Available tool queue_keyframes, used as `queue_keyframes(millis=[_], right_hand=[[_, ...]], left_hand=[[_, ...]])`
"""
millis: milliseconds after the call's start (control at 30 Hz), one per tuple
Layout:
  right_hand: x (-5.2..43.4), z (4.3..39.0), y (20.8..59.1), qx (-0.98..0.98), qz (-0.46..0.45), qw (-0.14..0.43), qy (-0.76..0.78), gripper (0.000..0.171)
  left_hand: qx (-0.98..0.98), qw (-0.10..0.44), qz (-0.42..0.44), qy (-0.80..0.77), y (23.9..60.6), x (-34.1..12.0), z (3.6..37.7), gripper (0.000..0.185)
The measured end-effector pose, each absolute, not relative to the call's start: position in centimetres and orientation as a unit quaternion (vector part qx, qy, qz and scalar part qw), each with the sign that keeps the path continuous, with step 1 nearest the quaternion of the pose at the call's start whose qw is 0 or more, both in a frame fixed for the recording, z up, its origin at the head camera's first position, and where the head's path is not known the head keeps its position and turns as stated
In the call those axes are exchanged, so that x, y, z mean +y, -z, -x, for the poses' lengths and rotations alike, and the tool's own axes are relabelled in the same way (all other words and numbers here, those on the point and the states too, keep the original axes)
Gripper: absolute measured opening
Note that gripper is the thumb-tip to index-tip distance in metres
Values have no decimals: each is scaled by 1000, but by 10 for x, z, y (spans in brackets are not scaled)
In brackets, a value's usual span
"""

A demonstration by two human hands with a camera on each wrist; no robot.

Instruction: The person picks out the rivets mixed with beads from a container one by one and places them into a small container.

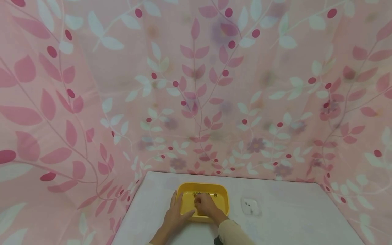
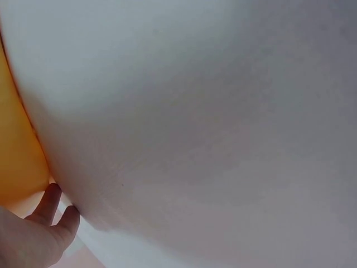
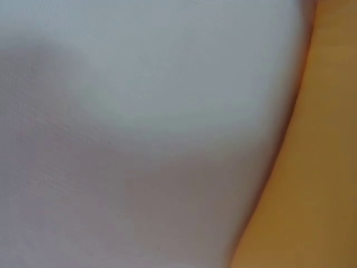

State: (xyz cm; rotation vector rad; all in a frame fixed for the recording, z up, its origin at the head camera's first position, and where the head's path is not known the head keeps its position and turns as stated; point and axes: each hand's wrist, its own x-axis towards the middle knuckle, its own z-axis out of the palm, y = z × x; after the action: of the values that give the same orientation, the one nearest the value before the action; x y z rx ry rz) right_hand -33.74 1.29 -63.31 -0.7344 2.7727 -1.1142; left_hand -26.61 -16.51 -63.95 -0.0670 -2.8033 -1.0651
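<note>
A yellow tray point(image 1: 222, 200) sits on the white table point(image 1: 291, 217) in the head view. A row of small dark pieces point(image 1: 204, 194) lies along its far inner wall. My left hand point(image 1: 177, 209) lies flat on the table against the tray's left side, thumb on the near rim. My right hand point(image 1: 204, 203) is inside the tray, fingers curled just short of the small pieces; whether it pinches one is too small to tell. The left wrist view shows fingertips point(image 2: 53, 201) beside the tray's yellow wall point(image 2: 19, 151). The right wrist view shows only tray point(image 3: 318, 167) and table.
A small pale, clear-looking object point(image 1: 251, 206) lies on the table right of the tray. Pink leaf-patterned cloth point(image 1: 196, 102) walls in the table at the back and both sides.
</note>
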Motion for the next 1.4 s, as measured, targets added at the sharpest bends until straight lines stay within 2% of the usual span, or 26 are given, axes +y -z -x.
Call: queue_keyframes(millis=[333,800,967,1167,1400], right_hand=[[18,337,613,855,182,69,481,12],[35,337,593,836,120,97,527,13],[41,339,588,818,125,94,554,18],[46,339,588,810,142,75,564,17],[48,335,581,805,149,79,568,15]], left_hand=[[-933,63,15,353,641,-166,268,92],[-933,74,19,351,639,-169,269,93],[-933,74,22,351,638,-169,271,92],[-931,63,17,360,642,-167,270,93],[-931,60,12,360,643,-166,269,93]])
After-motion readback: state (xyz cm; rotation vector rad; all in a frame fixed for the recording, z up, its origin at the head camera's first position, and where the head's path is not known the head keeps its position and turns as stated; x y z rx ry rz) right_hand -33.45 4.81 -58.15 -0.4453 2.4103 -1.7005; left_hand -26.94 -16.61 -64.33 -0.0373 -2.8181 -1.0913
